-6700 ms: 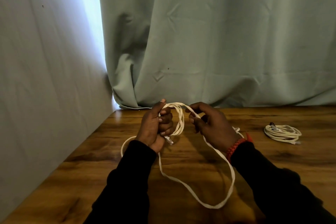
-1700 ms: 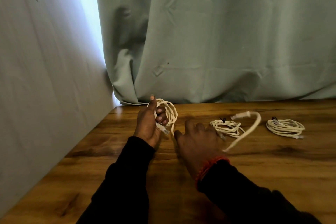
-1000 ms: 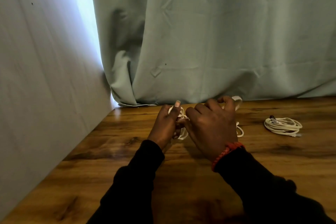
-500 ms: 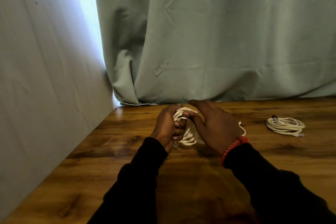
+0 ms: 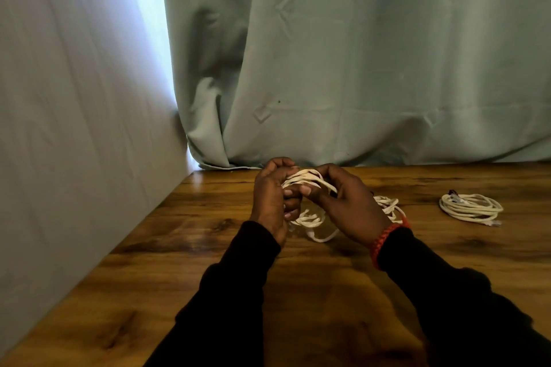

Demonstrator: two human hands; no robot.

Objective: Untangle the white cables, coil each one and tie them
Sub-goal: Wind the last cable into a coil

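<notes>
A coiled flat white cable [image 5: 310, 180] is held between both hands above the wooden table [image 5: 208, 262]. My left hand [image 5: 272, 202] grips the coil's left side, fingers curled round it. My right hand [image 5: 346, 205] pinches the strands at the top with thumb and fingers. The coil's lower loops [image 5: 311, 219] hang below the hands, with a loose end curving near the table. A second white coil [image 5: 387, 205] lies on the table, partly hidden behind my right hand. A third coiled white cable [image 5: 471, 209] lies at the right.
A grey wall [image 5: 74, 128] runs along the table's left edge. A pale green curtain [image 5: 357, 53] hangs along the back edge. My right wrist wears a red bracelet [image 5: 383, 240].
The long loose loop has been wound into a compact coil. My right hand reached toward the middle coil, then came back and now pinches the held coil's strands.
</notes>
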